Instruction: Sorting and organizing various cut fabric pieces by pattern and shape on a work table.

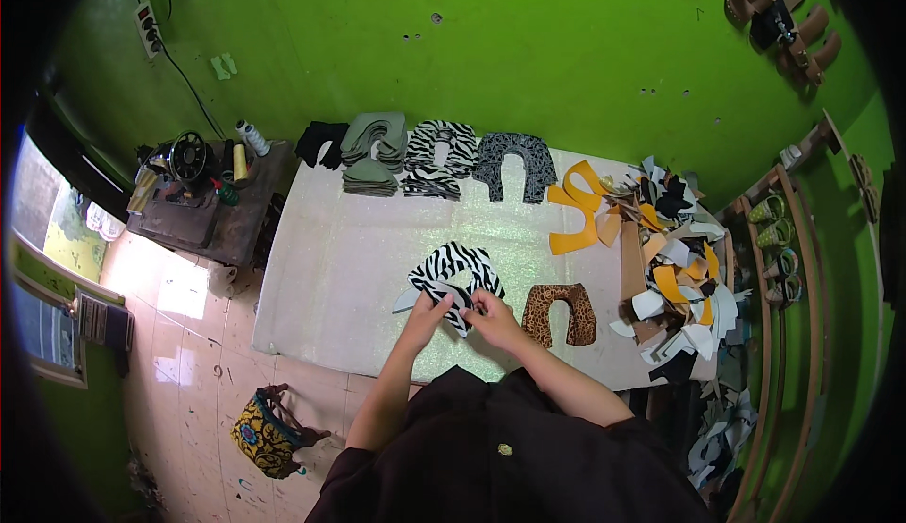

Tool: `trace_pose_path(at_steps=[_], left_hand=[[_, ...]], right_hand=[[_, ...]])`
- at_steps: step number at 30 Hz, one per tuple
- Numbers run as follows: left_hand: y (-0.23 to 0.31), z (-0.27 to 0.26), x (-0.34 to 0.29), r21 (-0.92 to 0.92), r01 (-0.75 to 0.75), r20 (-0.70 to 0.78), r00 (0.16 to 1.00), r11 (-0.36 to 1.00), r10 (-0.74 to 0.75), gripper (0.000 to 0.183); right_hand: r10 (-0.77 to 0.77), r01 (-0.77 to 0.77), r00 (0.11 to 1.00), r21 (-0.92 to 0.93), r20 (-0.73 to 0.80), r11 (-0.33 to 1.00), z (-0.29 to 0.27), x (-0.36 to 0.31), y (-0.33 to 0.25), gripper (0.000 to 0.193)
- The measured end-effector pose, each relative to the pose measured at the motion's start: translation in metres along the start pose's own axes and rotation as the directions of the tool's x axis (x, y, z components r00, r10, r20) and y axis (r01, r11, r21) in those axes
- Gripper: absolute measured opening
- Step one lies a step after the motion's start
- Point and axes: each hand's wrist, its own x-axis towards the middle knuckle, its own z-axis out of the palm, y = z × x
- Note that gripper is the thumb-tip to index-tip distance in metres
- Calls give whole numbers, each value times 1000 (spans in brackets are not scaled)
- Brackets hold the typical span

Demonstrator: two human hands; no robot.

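My left hand [427,317] and my right hand [495,322] are close together over the near part of the table. Both are closed on a U-shaped zebra-print piece [455,259], black and white, its near part folded or bent between my fingers. A pale grey edge shows beside my left hand; I cannot tell whether it is the piece's underside. To the right of my right hand lies a leopard-print U-shaped piece [538,317]. Along the far edge are a black piece [319,136], grey-green pieces [371,183], more zebra-print pieces [458,136] and a dark patterned piece [492,170].
Yellow cut pieces [573,240] lie beside a heap of scraps [672,282] at the right of the white-covered table [321,278]. A sewing machine [192,160] stands at the left. A wooden rack [802,353] holds shoes on the right. A patterned bag [264,433] sits on the floor.
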Motion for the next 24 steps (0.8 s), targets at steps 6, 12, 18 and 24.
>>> trace_pose_path(at_steps=[6, 12, 18, 24], left_hand=[[-27, 28, 3, 61, -59, -166, 984, 996, 68, 27], [-33, -33, 3, 876, 51, -297, 840, 479, 454, 31], [-22, -54, -11, 917, 293, -382, 841, 272, 384, 40], [-2, -53, -9, 828, 343, -422, 902, 444, 89, 29]], right_hand=[[21, -5, 997, 202, -79, 979, 19, -3, 38, 31], [111, -114, 992, -48, -67, 992, 2, -3, 38, 32], [138, -120, 983, 146, -124, 982, -3, 5, 44, 35], [111, -57, 980, 300, -166, 952, -3, 4, 43, 30]])
